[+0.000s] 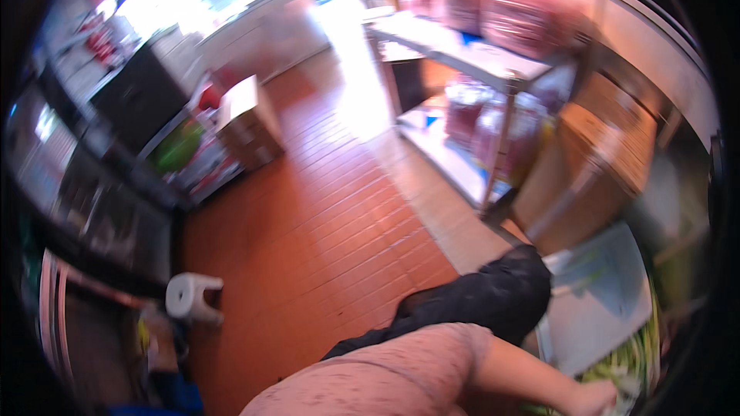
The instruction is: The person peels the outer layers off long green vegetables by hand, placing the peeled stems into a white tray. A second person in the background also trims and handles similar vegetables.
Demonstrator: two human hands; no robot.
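Note:
My left hand (595, 397), its fingers bent, reaches out at the lower right edge, beside long green-and-white stalks of a leafy vegetable (617, 361). Blur and the frame's edge hide whether the fingers grip any stalk. Above the stalks lies a white plastic tray or board (601, 306), tilted, close to my bent knee in black trousers (491, 294). My pink sleeve fills the bottom of the view. My right hand is out of view.
Cardboard boxes (607, 144) stand beyond the white tray, next to a metal shelf rack (451, 49) bearing pink-looking plastic-wrapped packs (520, 17). A white stool (193, 297) sits on the red tiled floor (324, 214). Another carton (251, 127) and a glass-fronted cabinet (110, 208) are at left.

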